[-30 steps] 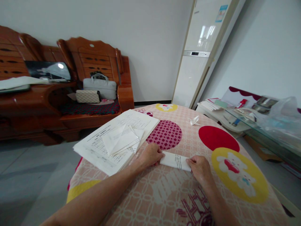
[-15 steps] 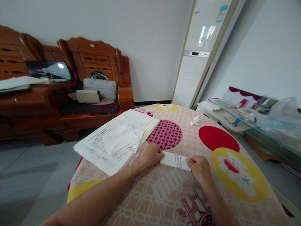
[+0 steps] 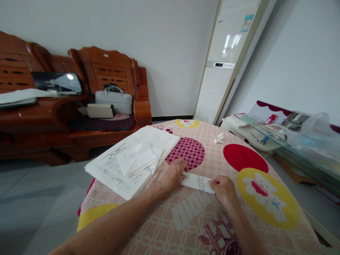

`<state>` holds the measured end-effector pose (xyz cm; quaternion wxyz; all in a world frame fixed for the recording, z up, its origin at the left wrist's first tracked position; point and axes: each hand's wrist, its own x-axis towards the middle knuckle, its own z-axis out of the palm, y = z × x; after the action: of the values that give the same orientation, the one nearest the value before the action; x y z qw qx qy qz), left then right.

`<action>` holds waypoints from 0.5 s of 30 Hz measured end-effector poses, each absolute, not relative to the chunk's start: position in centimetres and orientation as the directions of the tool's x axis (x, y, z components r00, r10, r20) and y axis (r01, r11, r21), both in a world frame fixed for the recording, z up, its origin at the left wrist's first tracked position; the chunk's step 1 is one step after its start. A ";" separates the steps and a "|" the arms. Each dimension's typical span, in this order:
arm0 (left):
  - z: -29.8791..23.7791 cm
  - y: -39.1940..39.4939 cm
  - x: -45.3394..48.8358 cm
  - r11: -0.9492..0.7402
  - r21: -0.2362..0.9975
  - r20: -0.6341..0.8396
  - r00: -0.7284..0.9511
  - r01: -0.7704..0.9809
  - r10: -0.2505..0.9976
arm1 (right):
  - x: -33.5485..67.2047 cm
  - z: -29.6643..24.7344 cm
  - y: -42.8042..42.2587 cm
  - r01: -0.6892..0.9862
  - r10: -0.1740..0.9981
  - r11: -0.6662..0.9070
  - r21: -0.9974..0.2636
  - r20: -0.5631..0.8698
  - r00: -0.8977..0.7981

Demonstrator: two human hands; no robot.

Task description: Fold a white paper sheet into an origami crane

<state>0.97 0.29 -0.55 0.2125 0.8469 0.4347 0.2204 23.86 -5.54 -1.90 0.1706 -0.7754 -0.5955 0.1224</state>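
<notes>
A folded strip of printed paper [image 3: 198, 182] lies low over the patterned tablecloth [image 3: 159, 226], a few lines of text showing near its right half. My left hand [image 3: 174, 174] has its fingers curled at the strip's left end; the fingertips are partly hidden behind the hand. At the opposite end, my right hand [image 3: 224, 187] pinches the paper between thumb and fingers. Left of the hands sits a stack of printed sheets [image 3: 111, 180] with a folded paper piece [image 3: 138, 157] on top. Farther back on the cloth stands a small folded-paper figure [image 3: 219, 138].
Beyond the table is a wooden sofa [image 3: 111, 69] with a grey bag [image 3: 114, 101] and a quilted purse [image 3: 100, 111]. A tall white air conditioner [image 3: 209, 88] stands in the corner. To the right, a glass shelf [image 3: 300, 152] carries a plastic bag [image 3: 321, 131].
My left hand has shifted and its knuckles have risen a little at the strip's left end. The right hand keeps its pinch. The camera view has tilted slightly.
</notes>
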 end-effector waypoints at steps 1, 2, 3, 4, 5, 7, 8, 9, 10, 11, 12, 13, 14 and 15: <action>-0.8 0.4 1.0 -0.602 0.551 0.231 0.587 0.578 0.776 | 23.9 -1.8 -5.5 0.879 0.964 -0.236 -0.415 0.012 0.264; -1.1 0.6 1.1 -0.648 0.556 0.252 0.637 0.520 0.728 | 23.9 -1.7 -5.5 0.876 0.963 -0.241 -0.419 0.010 0.270; -1.3 0.7 1.1 -0.679 0.560 0.250 0.684 0.476 0.685 | 23.9 -1.6 -5.5 0.870 0.961 -0.249 -0.425 0.006 0.277; -1.4 0.9 1.1 -0.697 0.562 0.245 0.715 0.446 0.655 | 23.9 -1.6 -5.5 0.864 0.959 -0.255 -0.434 0.001 0.283; -1.4 1.0 1.0 -0.708 0.563 0.235 0.738 0.427 0.632 | 23.9 -1.5 -5.5 0.859 0.958 -0.258 -0.443 -0.003 0.286; -1.3 1.2 0.8 -0.723 0.559 0.216 0.771 0.405 0.599 | 23.8 -1.4 -5.6 0.852 0.958 -0.255 -0.457 -0.001 0.287; -1.1 1.3 0.7 -0.733 0.555 0.211 0.787 0.392 0.580 | 23.8 -1.4 -5.6 0.849 0.958 -0.252 -0.464 0.002 0.285; -1.0 1.3 0.5 -0.747 0.550 0.209 0.805 0.373 0.556 | 23.8 -1.4 -5.6 0.847 0.959 -0.247 -0.471 0.007 0.284; -0.8 1.2 0.4 -0.763 0.544 0.213 0.823 0.349 0.527 | 23.8 -1.5 -5.6 0.845 0.959 -0.243 -0.477 0.010 0.282; -0.6 1.1 0.3 -0.780 0.535 0.220 0.838 0.325 0.499 | 23.8 -1.5 -5.6 0.841 0.959 -0.241 -0.484 0.012 0.282; -0.4 1.0 0.2 -0.797 0.523 0.228 0.851 0.302 0.473 | 23.8 -1.5 -5.6 0.839 0.959 -0.242 -0.488 0.012 0.283; -0.2 0.8 0.1 -0.813 0.508 0.236 0.862 0.284 0.449 | 23.8 -1.6 -5.5 0.838 0.958 -0.244 -0.489 0.012 0.287; 0.0 0.5 0.0 -0.829 0.489 0.234 0.875 0.272 0.425 | 23.8 -1.6 -5.5 0.837 0.957 -0.249 -0.487 0.012 0.291; 0.3 0.3 -0.1 -0.845 0.465 0.230 0.886 0.264 0.403 | 23.9 -1.7 -5.5 0.835 0.955 -0.254 -0.488 0.011 0.296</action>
<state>-0.11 0.29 0.26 0.2157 0.9467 0.1762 0.1618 23.85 -5.51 -1.68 0.2059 -0.7783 -0.5751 0.1452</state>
